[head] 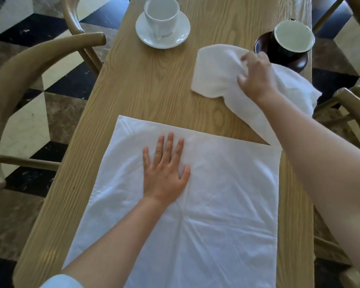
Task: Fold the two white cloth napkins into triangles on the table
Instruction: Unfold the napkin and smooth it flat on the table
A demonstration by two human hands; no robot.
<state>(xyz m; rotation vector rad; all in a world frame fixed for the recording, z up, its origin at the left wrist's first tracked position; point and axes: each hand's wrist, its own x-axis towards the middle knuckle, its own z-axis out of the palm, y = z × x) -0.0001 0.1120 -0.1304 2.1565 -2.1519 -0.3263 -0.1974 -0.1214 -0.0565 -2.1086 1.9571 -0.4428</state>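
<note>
Your left hand flat, fingers spread wide on the big napkin, holding nothing, your right hand w/ fingers curled tight, gripping the bunched napkin

The support surface is a long, light wood-grain table. A flat white napkin lies spread open on the near half, creased, its near edge running out of view at the bottom. A crumpled white napkin lies on the far right portion, one end draping over the right table edge and its near tail reaching the far right corner of the flat napkin. A white saucer stands at the far centre, carrying a white cup. A dark brown saucer stands at the far right, just beside the crumpled napkin, carrying a dark cup with a pale interior.
</note>
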